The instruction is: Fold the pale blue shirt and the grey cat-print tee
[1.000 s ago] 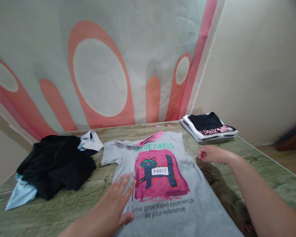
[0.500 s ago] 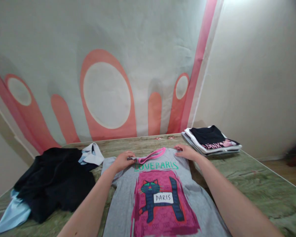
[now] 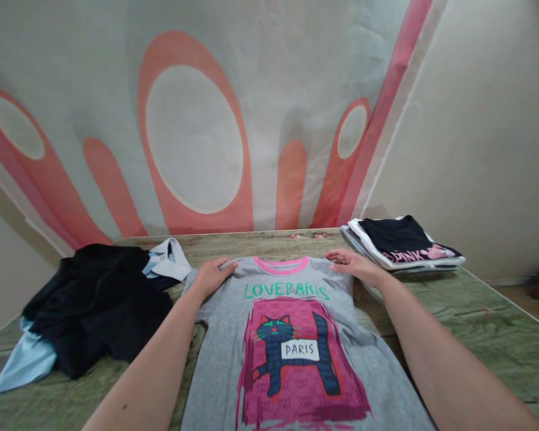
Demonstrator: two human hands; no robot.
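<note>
- Grey T-shirt [image 3: 220, 353], print up, lies mid-table; pink collar [image 3: 281, 263] nr the far edge of the table [image 3: 458, 317], hem out of view past bottom of frame.
- Step looks like squaring the shoulders. Prob. best: even, light tension both sides, so collar stays centred & print doesn't skew.
- R side of shirt has ripples below the sleeve; worth smoothing outwd w/ a flat palm.
- L hand [image 3: 213, 275]: on L shoulder, palm down, thumb twd collar, fingers bent over the top edge; can't tell if cloth's pinched.
- R hand [image 3: 353, 266]: at R shoulder, fingers pointing inwd, slightly curled, thumb just below; grip on cloth unclear.
- Both arms reach fwd, approx. level, one each side of shirt.
- Dark clothes pile [image 3: 99, 305] twd far L corner; folded stack [image 3: 399, 239] at far R corner.
</note>
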